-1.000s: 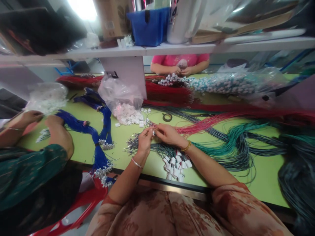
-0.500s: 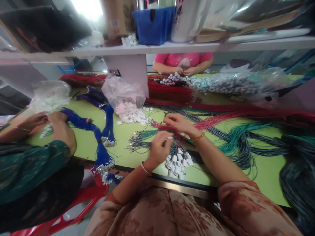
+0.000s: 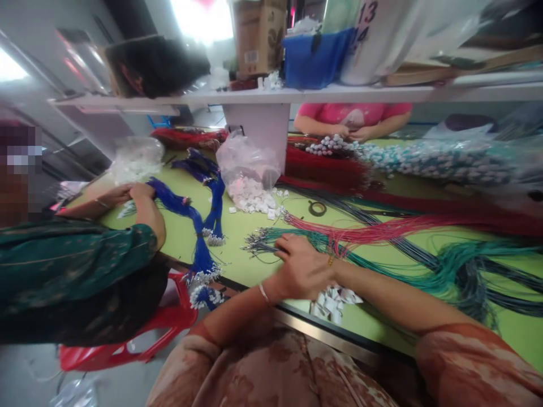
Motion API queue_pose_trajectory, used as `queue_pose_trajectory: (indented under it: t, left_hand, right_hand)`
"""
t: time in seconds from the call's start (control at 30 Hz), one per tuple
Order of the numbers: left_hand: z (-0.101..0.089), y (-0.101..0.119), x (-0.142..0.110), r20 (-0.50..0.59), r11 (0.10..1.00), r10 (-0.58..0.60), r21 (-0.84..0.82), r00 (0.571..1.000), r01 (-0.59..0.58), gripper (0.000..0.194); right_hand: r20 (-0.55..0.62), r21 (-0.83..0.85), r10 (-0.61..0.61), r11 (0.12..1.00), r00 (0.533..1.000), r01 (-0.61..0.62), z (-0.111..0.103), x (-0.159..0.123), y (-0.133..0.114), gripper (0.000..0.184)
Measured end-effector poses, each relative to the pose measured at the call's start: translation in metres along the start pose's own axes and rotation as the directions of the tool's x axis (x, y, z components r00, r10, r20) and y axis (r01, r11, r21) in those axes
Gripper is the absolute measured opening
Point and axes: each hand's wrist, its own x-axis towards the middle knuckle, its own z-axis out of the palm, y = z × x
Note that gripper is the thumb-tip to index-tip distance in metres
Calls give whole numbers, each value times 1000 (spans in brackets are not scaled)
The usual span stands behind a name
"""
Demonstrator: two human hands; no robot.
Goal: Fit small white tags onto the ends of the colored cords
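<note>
My right hand is over the dark grey and green wires, its bent fingers closed on the dark strands near their metal-tipped ends. How many wires it pinches cannot be made out. My left hand, with a pale bangle at the wrist, crosses close in front of it and is blurred. Its fingertips are hidden, so whether it holds anything does not show. Below the hands, white plastic connectors on wires lie bunched near the table's front edge. A bundle of pink-red wires runs behind them.
An open plastic bag of white connectors stands behind, beside a roll of dark tape. At left, a co-worker's hands are at blue wires. Another person in pink sits opposite, below a shelf.
My right hand has left the pink-red wire ends and come nearer, to the dark wires. My left hand, which held a white connector, has turned and swung right. The view has shifted left.
</note>
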Motion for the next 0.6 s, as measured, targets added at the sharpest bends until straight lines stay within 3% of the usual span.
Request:
queue_pose_trajectory:
  t: [0.03, 0.07, 0.13, 0.2, 0.27, 0.33, 0.4, 0.47, 0.53, 0.6]
  left_hand:
    - [-21, -12, 1, -151, 990, -138, 20, 979, 142, 17]
    - [-45, -26, 2, -271, 958, -252, 63, 929, 278, 14]
    - [-94, -57, 4, -477, 791, -422, 222, 771, 570, 15]
    - [-136, -87, 4, -570, 557, -525, 332, 633, 761, 12]
    - [-161, -112, 2, -544, 382, -615, 428, 571, 819, 9]
    - [-168, -128, -1, -461, 311, -706, 480, 537, 820, 9]
    - [-163, -135, -5, -424, 307, -729, 498, 537, 811, 6]
    - [-155, -135, -9, -457, 331, -705, 463, 541, 822, 5]
    - [-149, -130, -11, -529, 390, -678, 328, 510, 860, 7]
    - [-148, -121, -12, -583, 530, -678, 33, 447, 847, 12]
  right_hand:
    - [-6, -1, -16, 1000, 1000, 16, 0, -3, 4, 16]
    - [-6, -17, -33, 999, 999, 33, -1, -5, 7, 18]
    - [3, -70, -60, 996, 998, 60, -5, -7, 8, 22]
    - [11, -116, -69, 991, 998, 70, -9, -8, 7, 25]
    - [5, -135, -67, 989, 998, 68, -10, -7, 4, 24]
    - [-7, -142, -82, 987, 997, 80, -10, -7, 3, 22]
    - [-15, -132, -99, 987, 995, 96, -11, -6, 4, 22]
    - [-18, -95, -122, 988, 992, 120, -13, -5, 4, 24]
    - [-22, -39, -145, 989, 989, 144, -18, -6, 4, 24]
    - [-34, 27, -131, 991, 991, 131, -25, -7, 3, 22]
